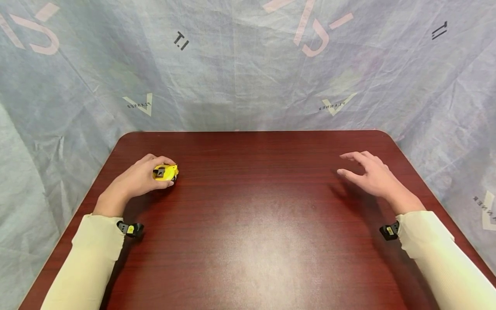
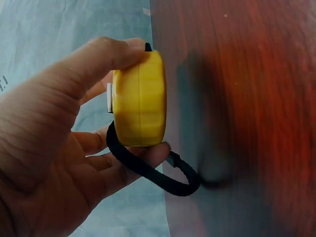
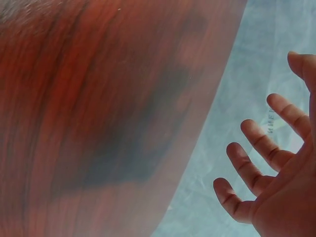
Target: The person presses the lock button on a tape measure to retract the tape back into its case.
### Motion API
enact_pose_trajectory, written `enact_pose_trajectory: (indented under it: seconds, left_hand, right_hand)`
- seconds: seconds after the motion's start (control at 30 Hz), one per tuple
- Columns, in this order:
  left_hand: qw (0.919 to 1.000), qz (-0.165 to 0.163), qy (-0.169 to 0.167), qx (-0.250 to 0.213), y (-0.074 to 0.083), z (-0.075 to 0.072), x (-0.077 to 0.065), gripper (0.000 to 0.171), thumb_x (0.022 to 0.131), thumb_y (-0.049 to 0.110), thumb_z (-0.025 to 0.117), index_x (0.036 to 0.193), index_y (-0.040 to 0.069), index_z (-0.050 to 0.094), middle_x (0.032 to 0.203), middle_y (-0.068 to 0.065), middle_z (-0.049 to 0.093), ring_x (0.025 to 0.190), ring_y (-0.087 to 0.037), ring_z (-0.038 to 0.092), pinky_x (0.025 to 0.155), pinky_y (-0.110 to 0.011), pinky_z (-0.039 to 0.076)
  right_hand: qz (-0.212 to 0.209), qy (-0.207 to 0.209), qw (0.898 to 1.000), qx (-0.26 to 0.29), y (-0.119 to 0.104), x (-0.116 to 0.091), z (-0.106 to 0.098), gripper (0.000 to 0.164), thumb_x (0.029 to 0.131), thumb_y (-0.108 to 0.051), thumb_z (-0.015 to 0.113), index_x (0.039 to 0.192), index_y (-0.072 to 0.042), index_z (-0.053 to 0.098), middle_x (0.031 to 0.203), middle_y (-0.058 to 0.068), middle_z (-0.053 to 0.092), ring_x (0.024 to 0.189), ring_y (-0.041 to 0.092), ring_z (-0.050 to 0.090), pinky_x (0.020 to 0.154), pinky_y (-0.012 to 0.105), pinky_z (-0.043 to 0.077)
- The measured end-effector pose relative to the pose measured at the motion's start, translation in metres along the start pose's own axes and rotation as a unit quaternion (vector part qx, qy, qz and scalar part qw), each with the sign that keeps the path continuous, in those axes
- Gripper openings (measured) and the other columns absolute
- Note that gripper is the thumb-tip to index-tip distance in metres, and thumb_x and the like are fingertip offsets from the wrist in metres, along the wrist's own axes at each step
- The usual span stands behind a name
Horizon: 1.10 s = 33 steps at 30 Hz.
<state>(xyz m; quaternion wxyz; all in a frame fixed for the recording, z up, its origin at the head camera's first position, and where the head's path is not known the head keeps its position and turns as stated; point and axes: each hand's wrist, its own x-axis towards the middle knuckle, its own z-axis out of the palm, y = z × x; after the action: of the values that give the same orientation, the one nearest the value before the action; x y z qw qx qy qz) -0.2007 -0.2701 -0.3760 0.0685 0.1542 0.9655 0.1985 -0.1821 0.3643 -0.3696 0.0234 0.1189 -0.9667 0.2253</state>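
Observation:
A yellow tape measure (image 1: 165, 172) with a black clip is held in my left hand (image 1: 141, 176) over the left part of the table. In the left wrist view the thumb lies on one end of the tape measure (image 2: 140, 98) and fingertips support the opposite end. A black wrist strap (image 2: 153, 175) loops from it, and its shadow falls on the table beside it. My right hand (image 1: 370, 174) hovers above the table's right side, holding nothing. Its fingers (image 3: 259, 140) are spread and loosely bent in the right wrist view.
The dark red wooden table (image 1: 255, 206) has rounded far corners. A grey-blue cloth (image 1: 232, 64) with printed letters hangs behind it and along both sides. A small black wrist device (image 1: 131, 229) sits at the left cuff, and a second black device (image 1: 389, 231) at the right.

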Motion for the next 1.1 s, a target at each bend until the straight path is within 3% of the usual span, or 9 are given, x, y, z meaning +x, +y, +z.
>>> enact_pose_trajectory:
  seconds: [0.63, 1.1]
  left_hand:
    - [0.9999, 0.0, -0.005, -0.01, -0.004, 0.012, -0.003, 0.054, 0.089, 0.029, 0.083, 0.136, 0.02, 0.059, 0.126, -0.017, 0.05, 0.104, -0.035, 0.054, 0.086, -0.052, 0.045]
    - [0.9997, 0.001, -0.006, -0.022, -0.005, 0.014, -0.003, 0.054, 0.088, 0.029, 0.084, 0.135, 0.021, 0.059, 0.126, -0.017, 0.05, 0.105, -0.035, 0.054, 0.087, -0.052, 0.044]
  right_hand:
    - [-0.02, 0.008, 1.0, 0.008, 0.008, -0.002, 0.006, 0.05, 0.099, -0.039, 0.071, 0.14, -0.013, 0.059, 0.131, 0.019, 0.057, 0.119, 0.042, 0.052, 0.091, 0.063, 0.037]
    - [-0.018, 0.008, 1.0, 0.014, 0.003, 0.007, 0.004, 0.05, 0.099, -0.041, 0.07, 0.139, -0.013, 0.059, 0.13, 0.02, 0.057, 0.12, 0.042, 0.051, 0.092, 0.066, 0.036]
